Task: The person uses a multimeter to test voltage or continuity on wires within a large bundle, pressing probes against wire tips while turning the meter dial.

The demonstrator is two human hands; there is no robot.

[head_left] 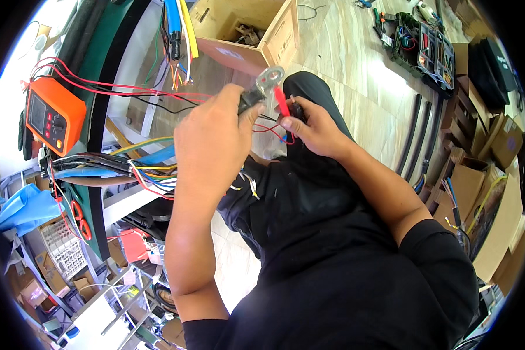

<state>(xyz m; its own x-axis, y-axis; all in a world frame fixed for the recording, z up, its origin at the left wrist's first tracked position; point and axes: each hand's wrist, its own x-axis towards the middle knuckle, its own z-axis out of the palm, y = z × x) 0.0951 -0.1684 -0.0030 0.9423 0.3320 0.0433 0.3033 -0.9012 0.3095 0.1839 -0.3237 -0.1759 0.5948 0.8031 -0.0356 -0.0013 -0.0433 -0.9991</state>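
Observation:
My left hand point(213, 131) is closed around a black-sleeved piece that ends in a flat metal cable lug point(270, 77) with a hole in it. Close beside the lug, my right hand point(318, 128) grips a red test lead end point(281, 102), its tip near the metal. Whether the two touch is hard to tell. A dark piece point(297, 109) also shows at my right fingers. Thin red and black leads run behind my left hand toward an orange meter point(55, 116) on the bench at the left.
Thick cables with stripped, coloured wires point(151, 169) cross the bench edge at left, and more hang at the top point(174, 44). A wooden crate point(239, 52) stands on the floor ahead. An open toolbox point(423, 49), black tubes point(417, 134) and cardboard boxes point(466, 181) lie at right.

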